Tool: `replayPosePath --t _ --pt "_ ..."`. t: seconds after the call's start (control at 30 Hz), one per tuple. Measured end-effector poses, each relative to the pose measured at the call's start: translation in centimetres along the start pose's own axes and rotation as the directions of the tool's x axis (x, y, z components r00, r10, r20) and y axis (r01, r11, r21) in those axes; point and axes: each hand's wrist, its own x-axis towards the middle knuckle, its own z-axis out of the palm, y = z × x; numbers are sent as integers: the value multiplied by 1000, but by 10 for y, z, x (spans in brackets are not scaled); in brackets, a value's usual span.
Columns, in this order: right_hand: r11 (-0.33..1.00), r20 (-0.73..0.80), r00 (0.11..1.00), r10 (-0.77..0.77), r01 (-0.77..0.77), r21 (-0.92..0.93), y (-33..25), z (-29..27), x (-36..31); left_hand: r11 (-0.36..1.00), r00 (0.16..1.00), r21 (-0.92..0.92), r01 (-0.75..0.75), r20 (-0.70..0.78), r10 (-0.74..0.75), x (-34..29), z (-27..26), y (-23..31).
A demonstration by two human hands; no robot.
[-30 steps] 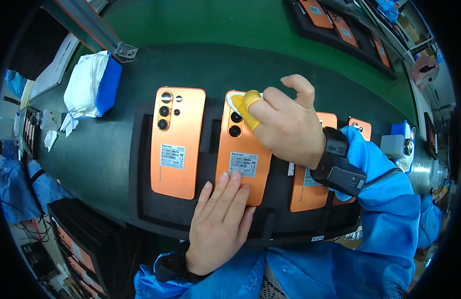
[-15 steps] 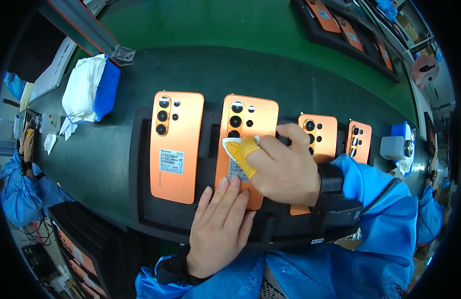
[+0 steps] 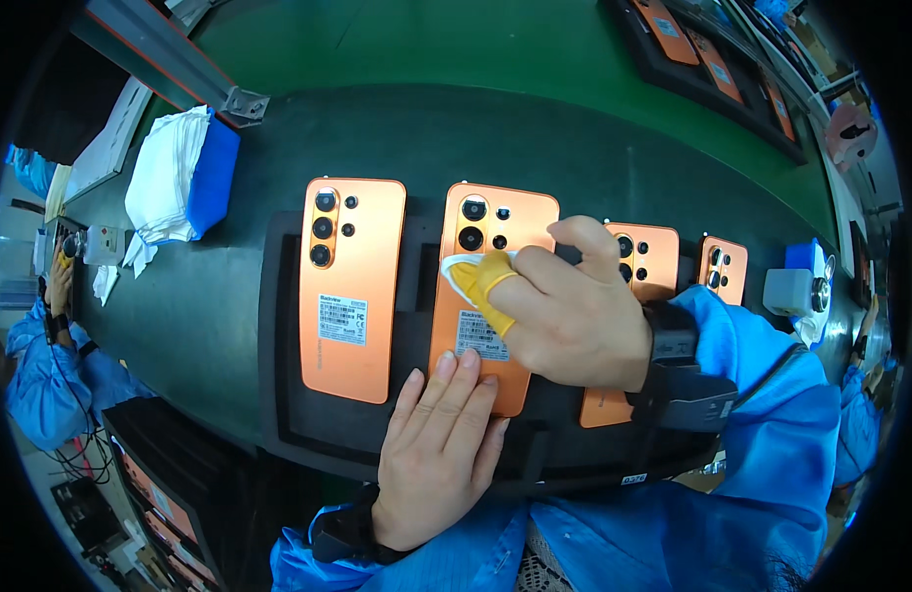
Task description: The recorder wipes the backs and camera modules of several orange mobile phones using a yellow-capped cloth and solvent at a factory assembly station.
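On the left, a stack of wipes (image 3: 165,173) is held in a blue box (image 3: 217,178) on the dark table (image 3: 199,345). Nearer the middle, an orange phone (image 3: 347,286) is laid face down in a black tray (image 3: 276,345), untouched.

Beside it, a second phone (image 3: 523,219) is laid back up in the same tray, between the first phone and those farther right. It can be judged fairly light, stiff and smooth, so apt to slip under a sideways push; the camera lenses (image 3: 471,238) look the most easily scratched part. It is best gripped by its long side edges — clear of lenses and label (image 3: 481,337).

The left hand (image 3: 431,474) is laid palm down over its lower end: the fingers are stretched nearly straight with narrow gaps, nothing is gripped, and some fingertips are rested at the label's lower edge. By the right hand (image 3: 579,321) a white cloth (image 3: 451,276) is held against the phone just below the lenses, under bent fingers in yellow covers (image 3: 468,282); one bare finger is raised clear, and the thumb's position cannot be told.

Farther right, a third phone (image 3: 661,276) is partly hidden by that hand — and a fourth phone (image 3: 735,264) by the blue sleeve (image 3: 771,395).
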Motion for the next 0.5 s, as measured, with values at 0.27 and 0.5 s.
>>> replayPosePath --t 0.27,0.5 --pt "944 95 961 260 -232 -233 31 -12 -8 1000 1000 -13 -10 -3 10 1 -1 0" --pt "993 46 995 88 -84 -87 19 2 12 1000 1000 4 -2 0 2 -1 0 0"
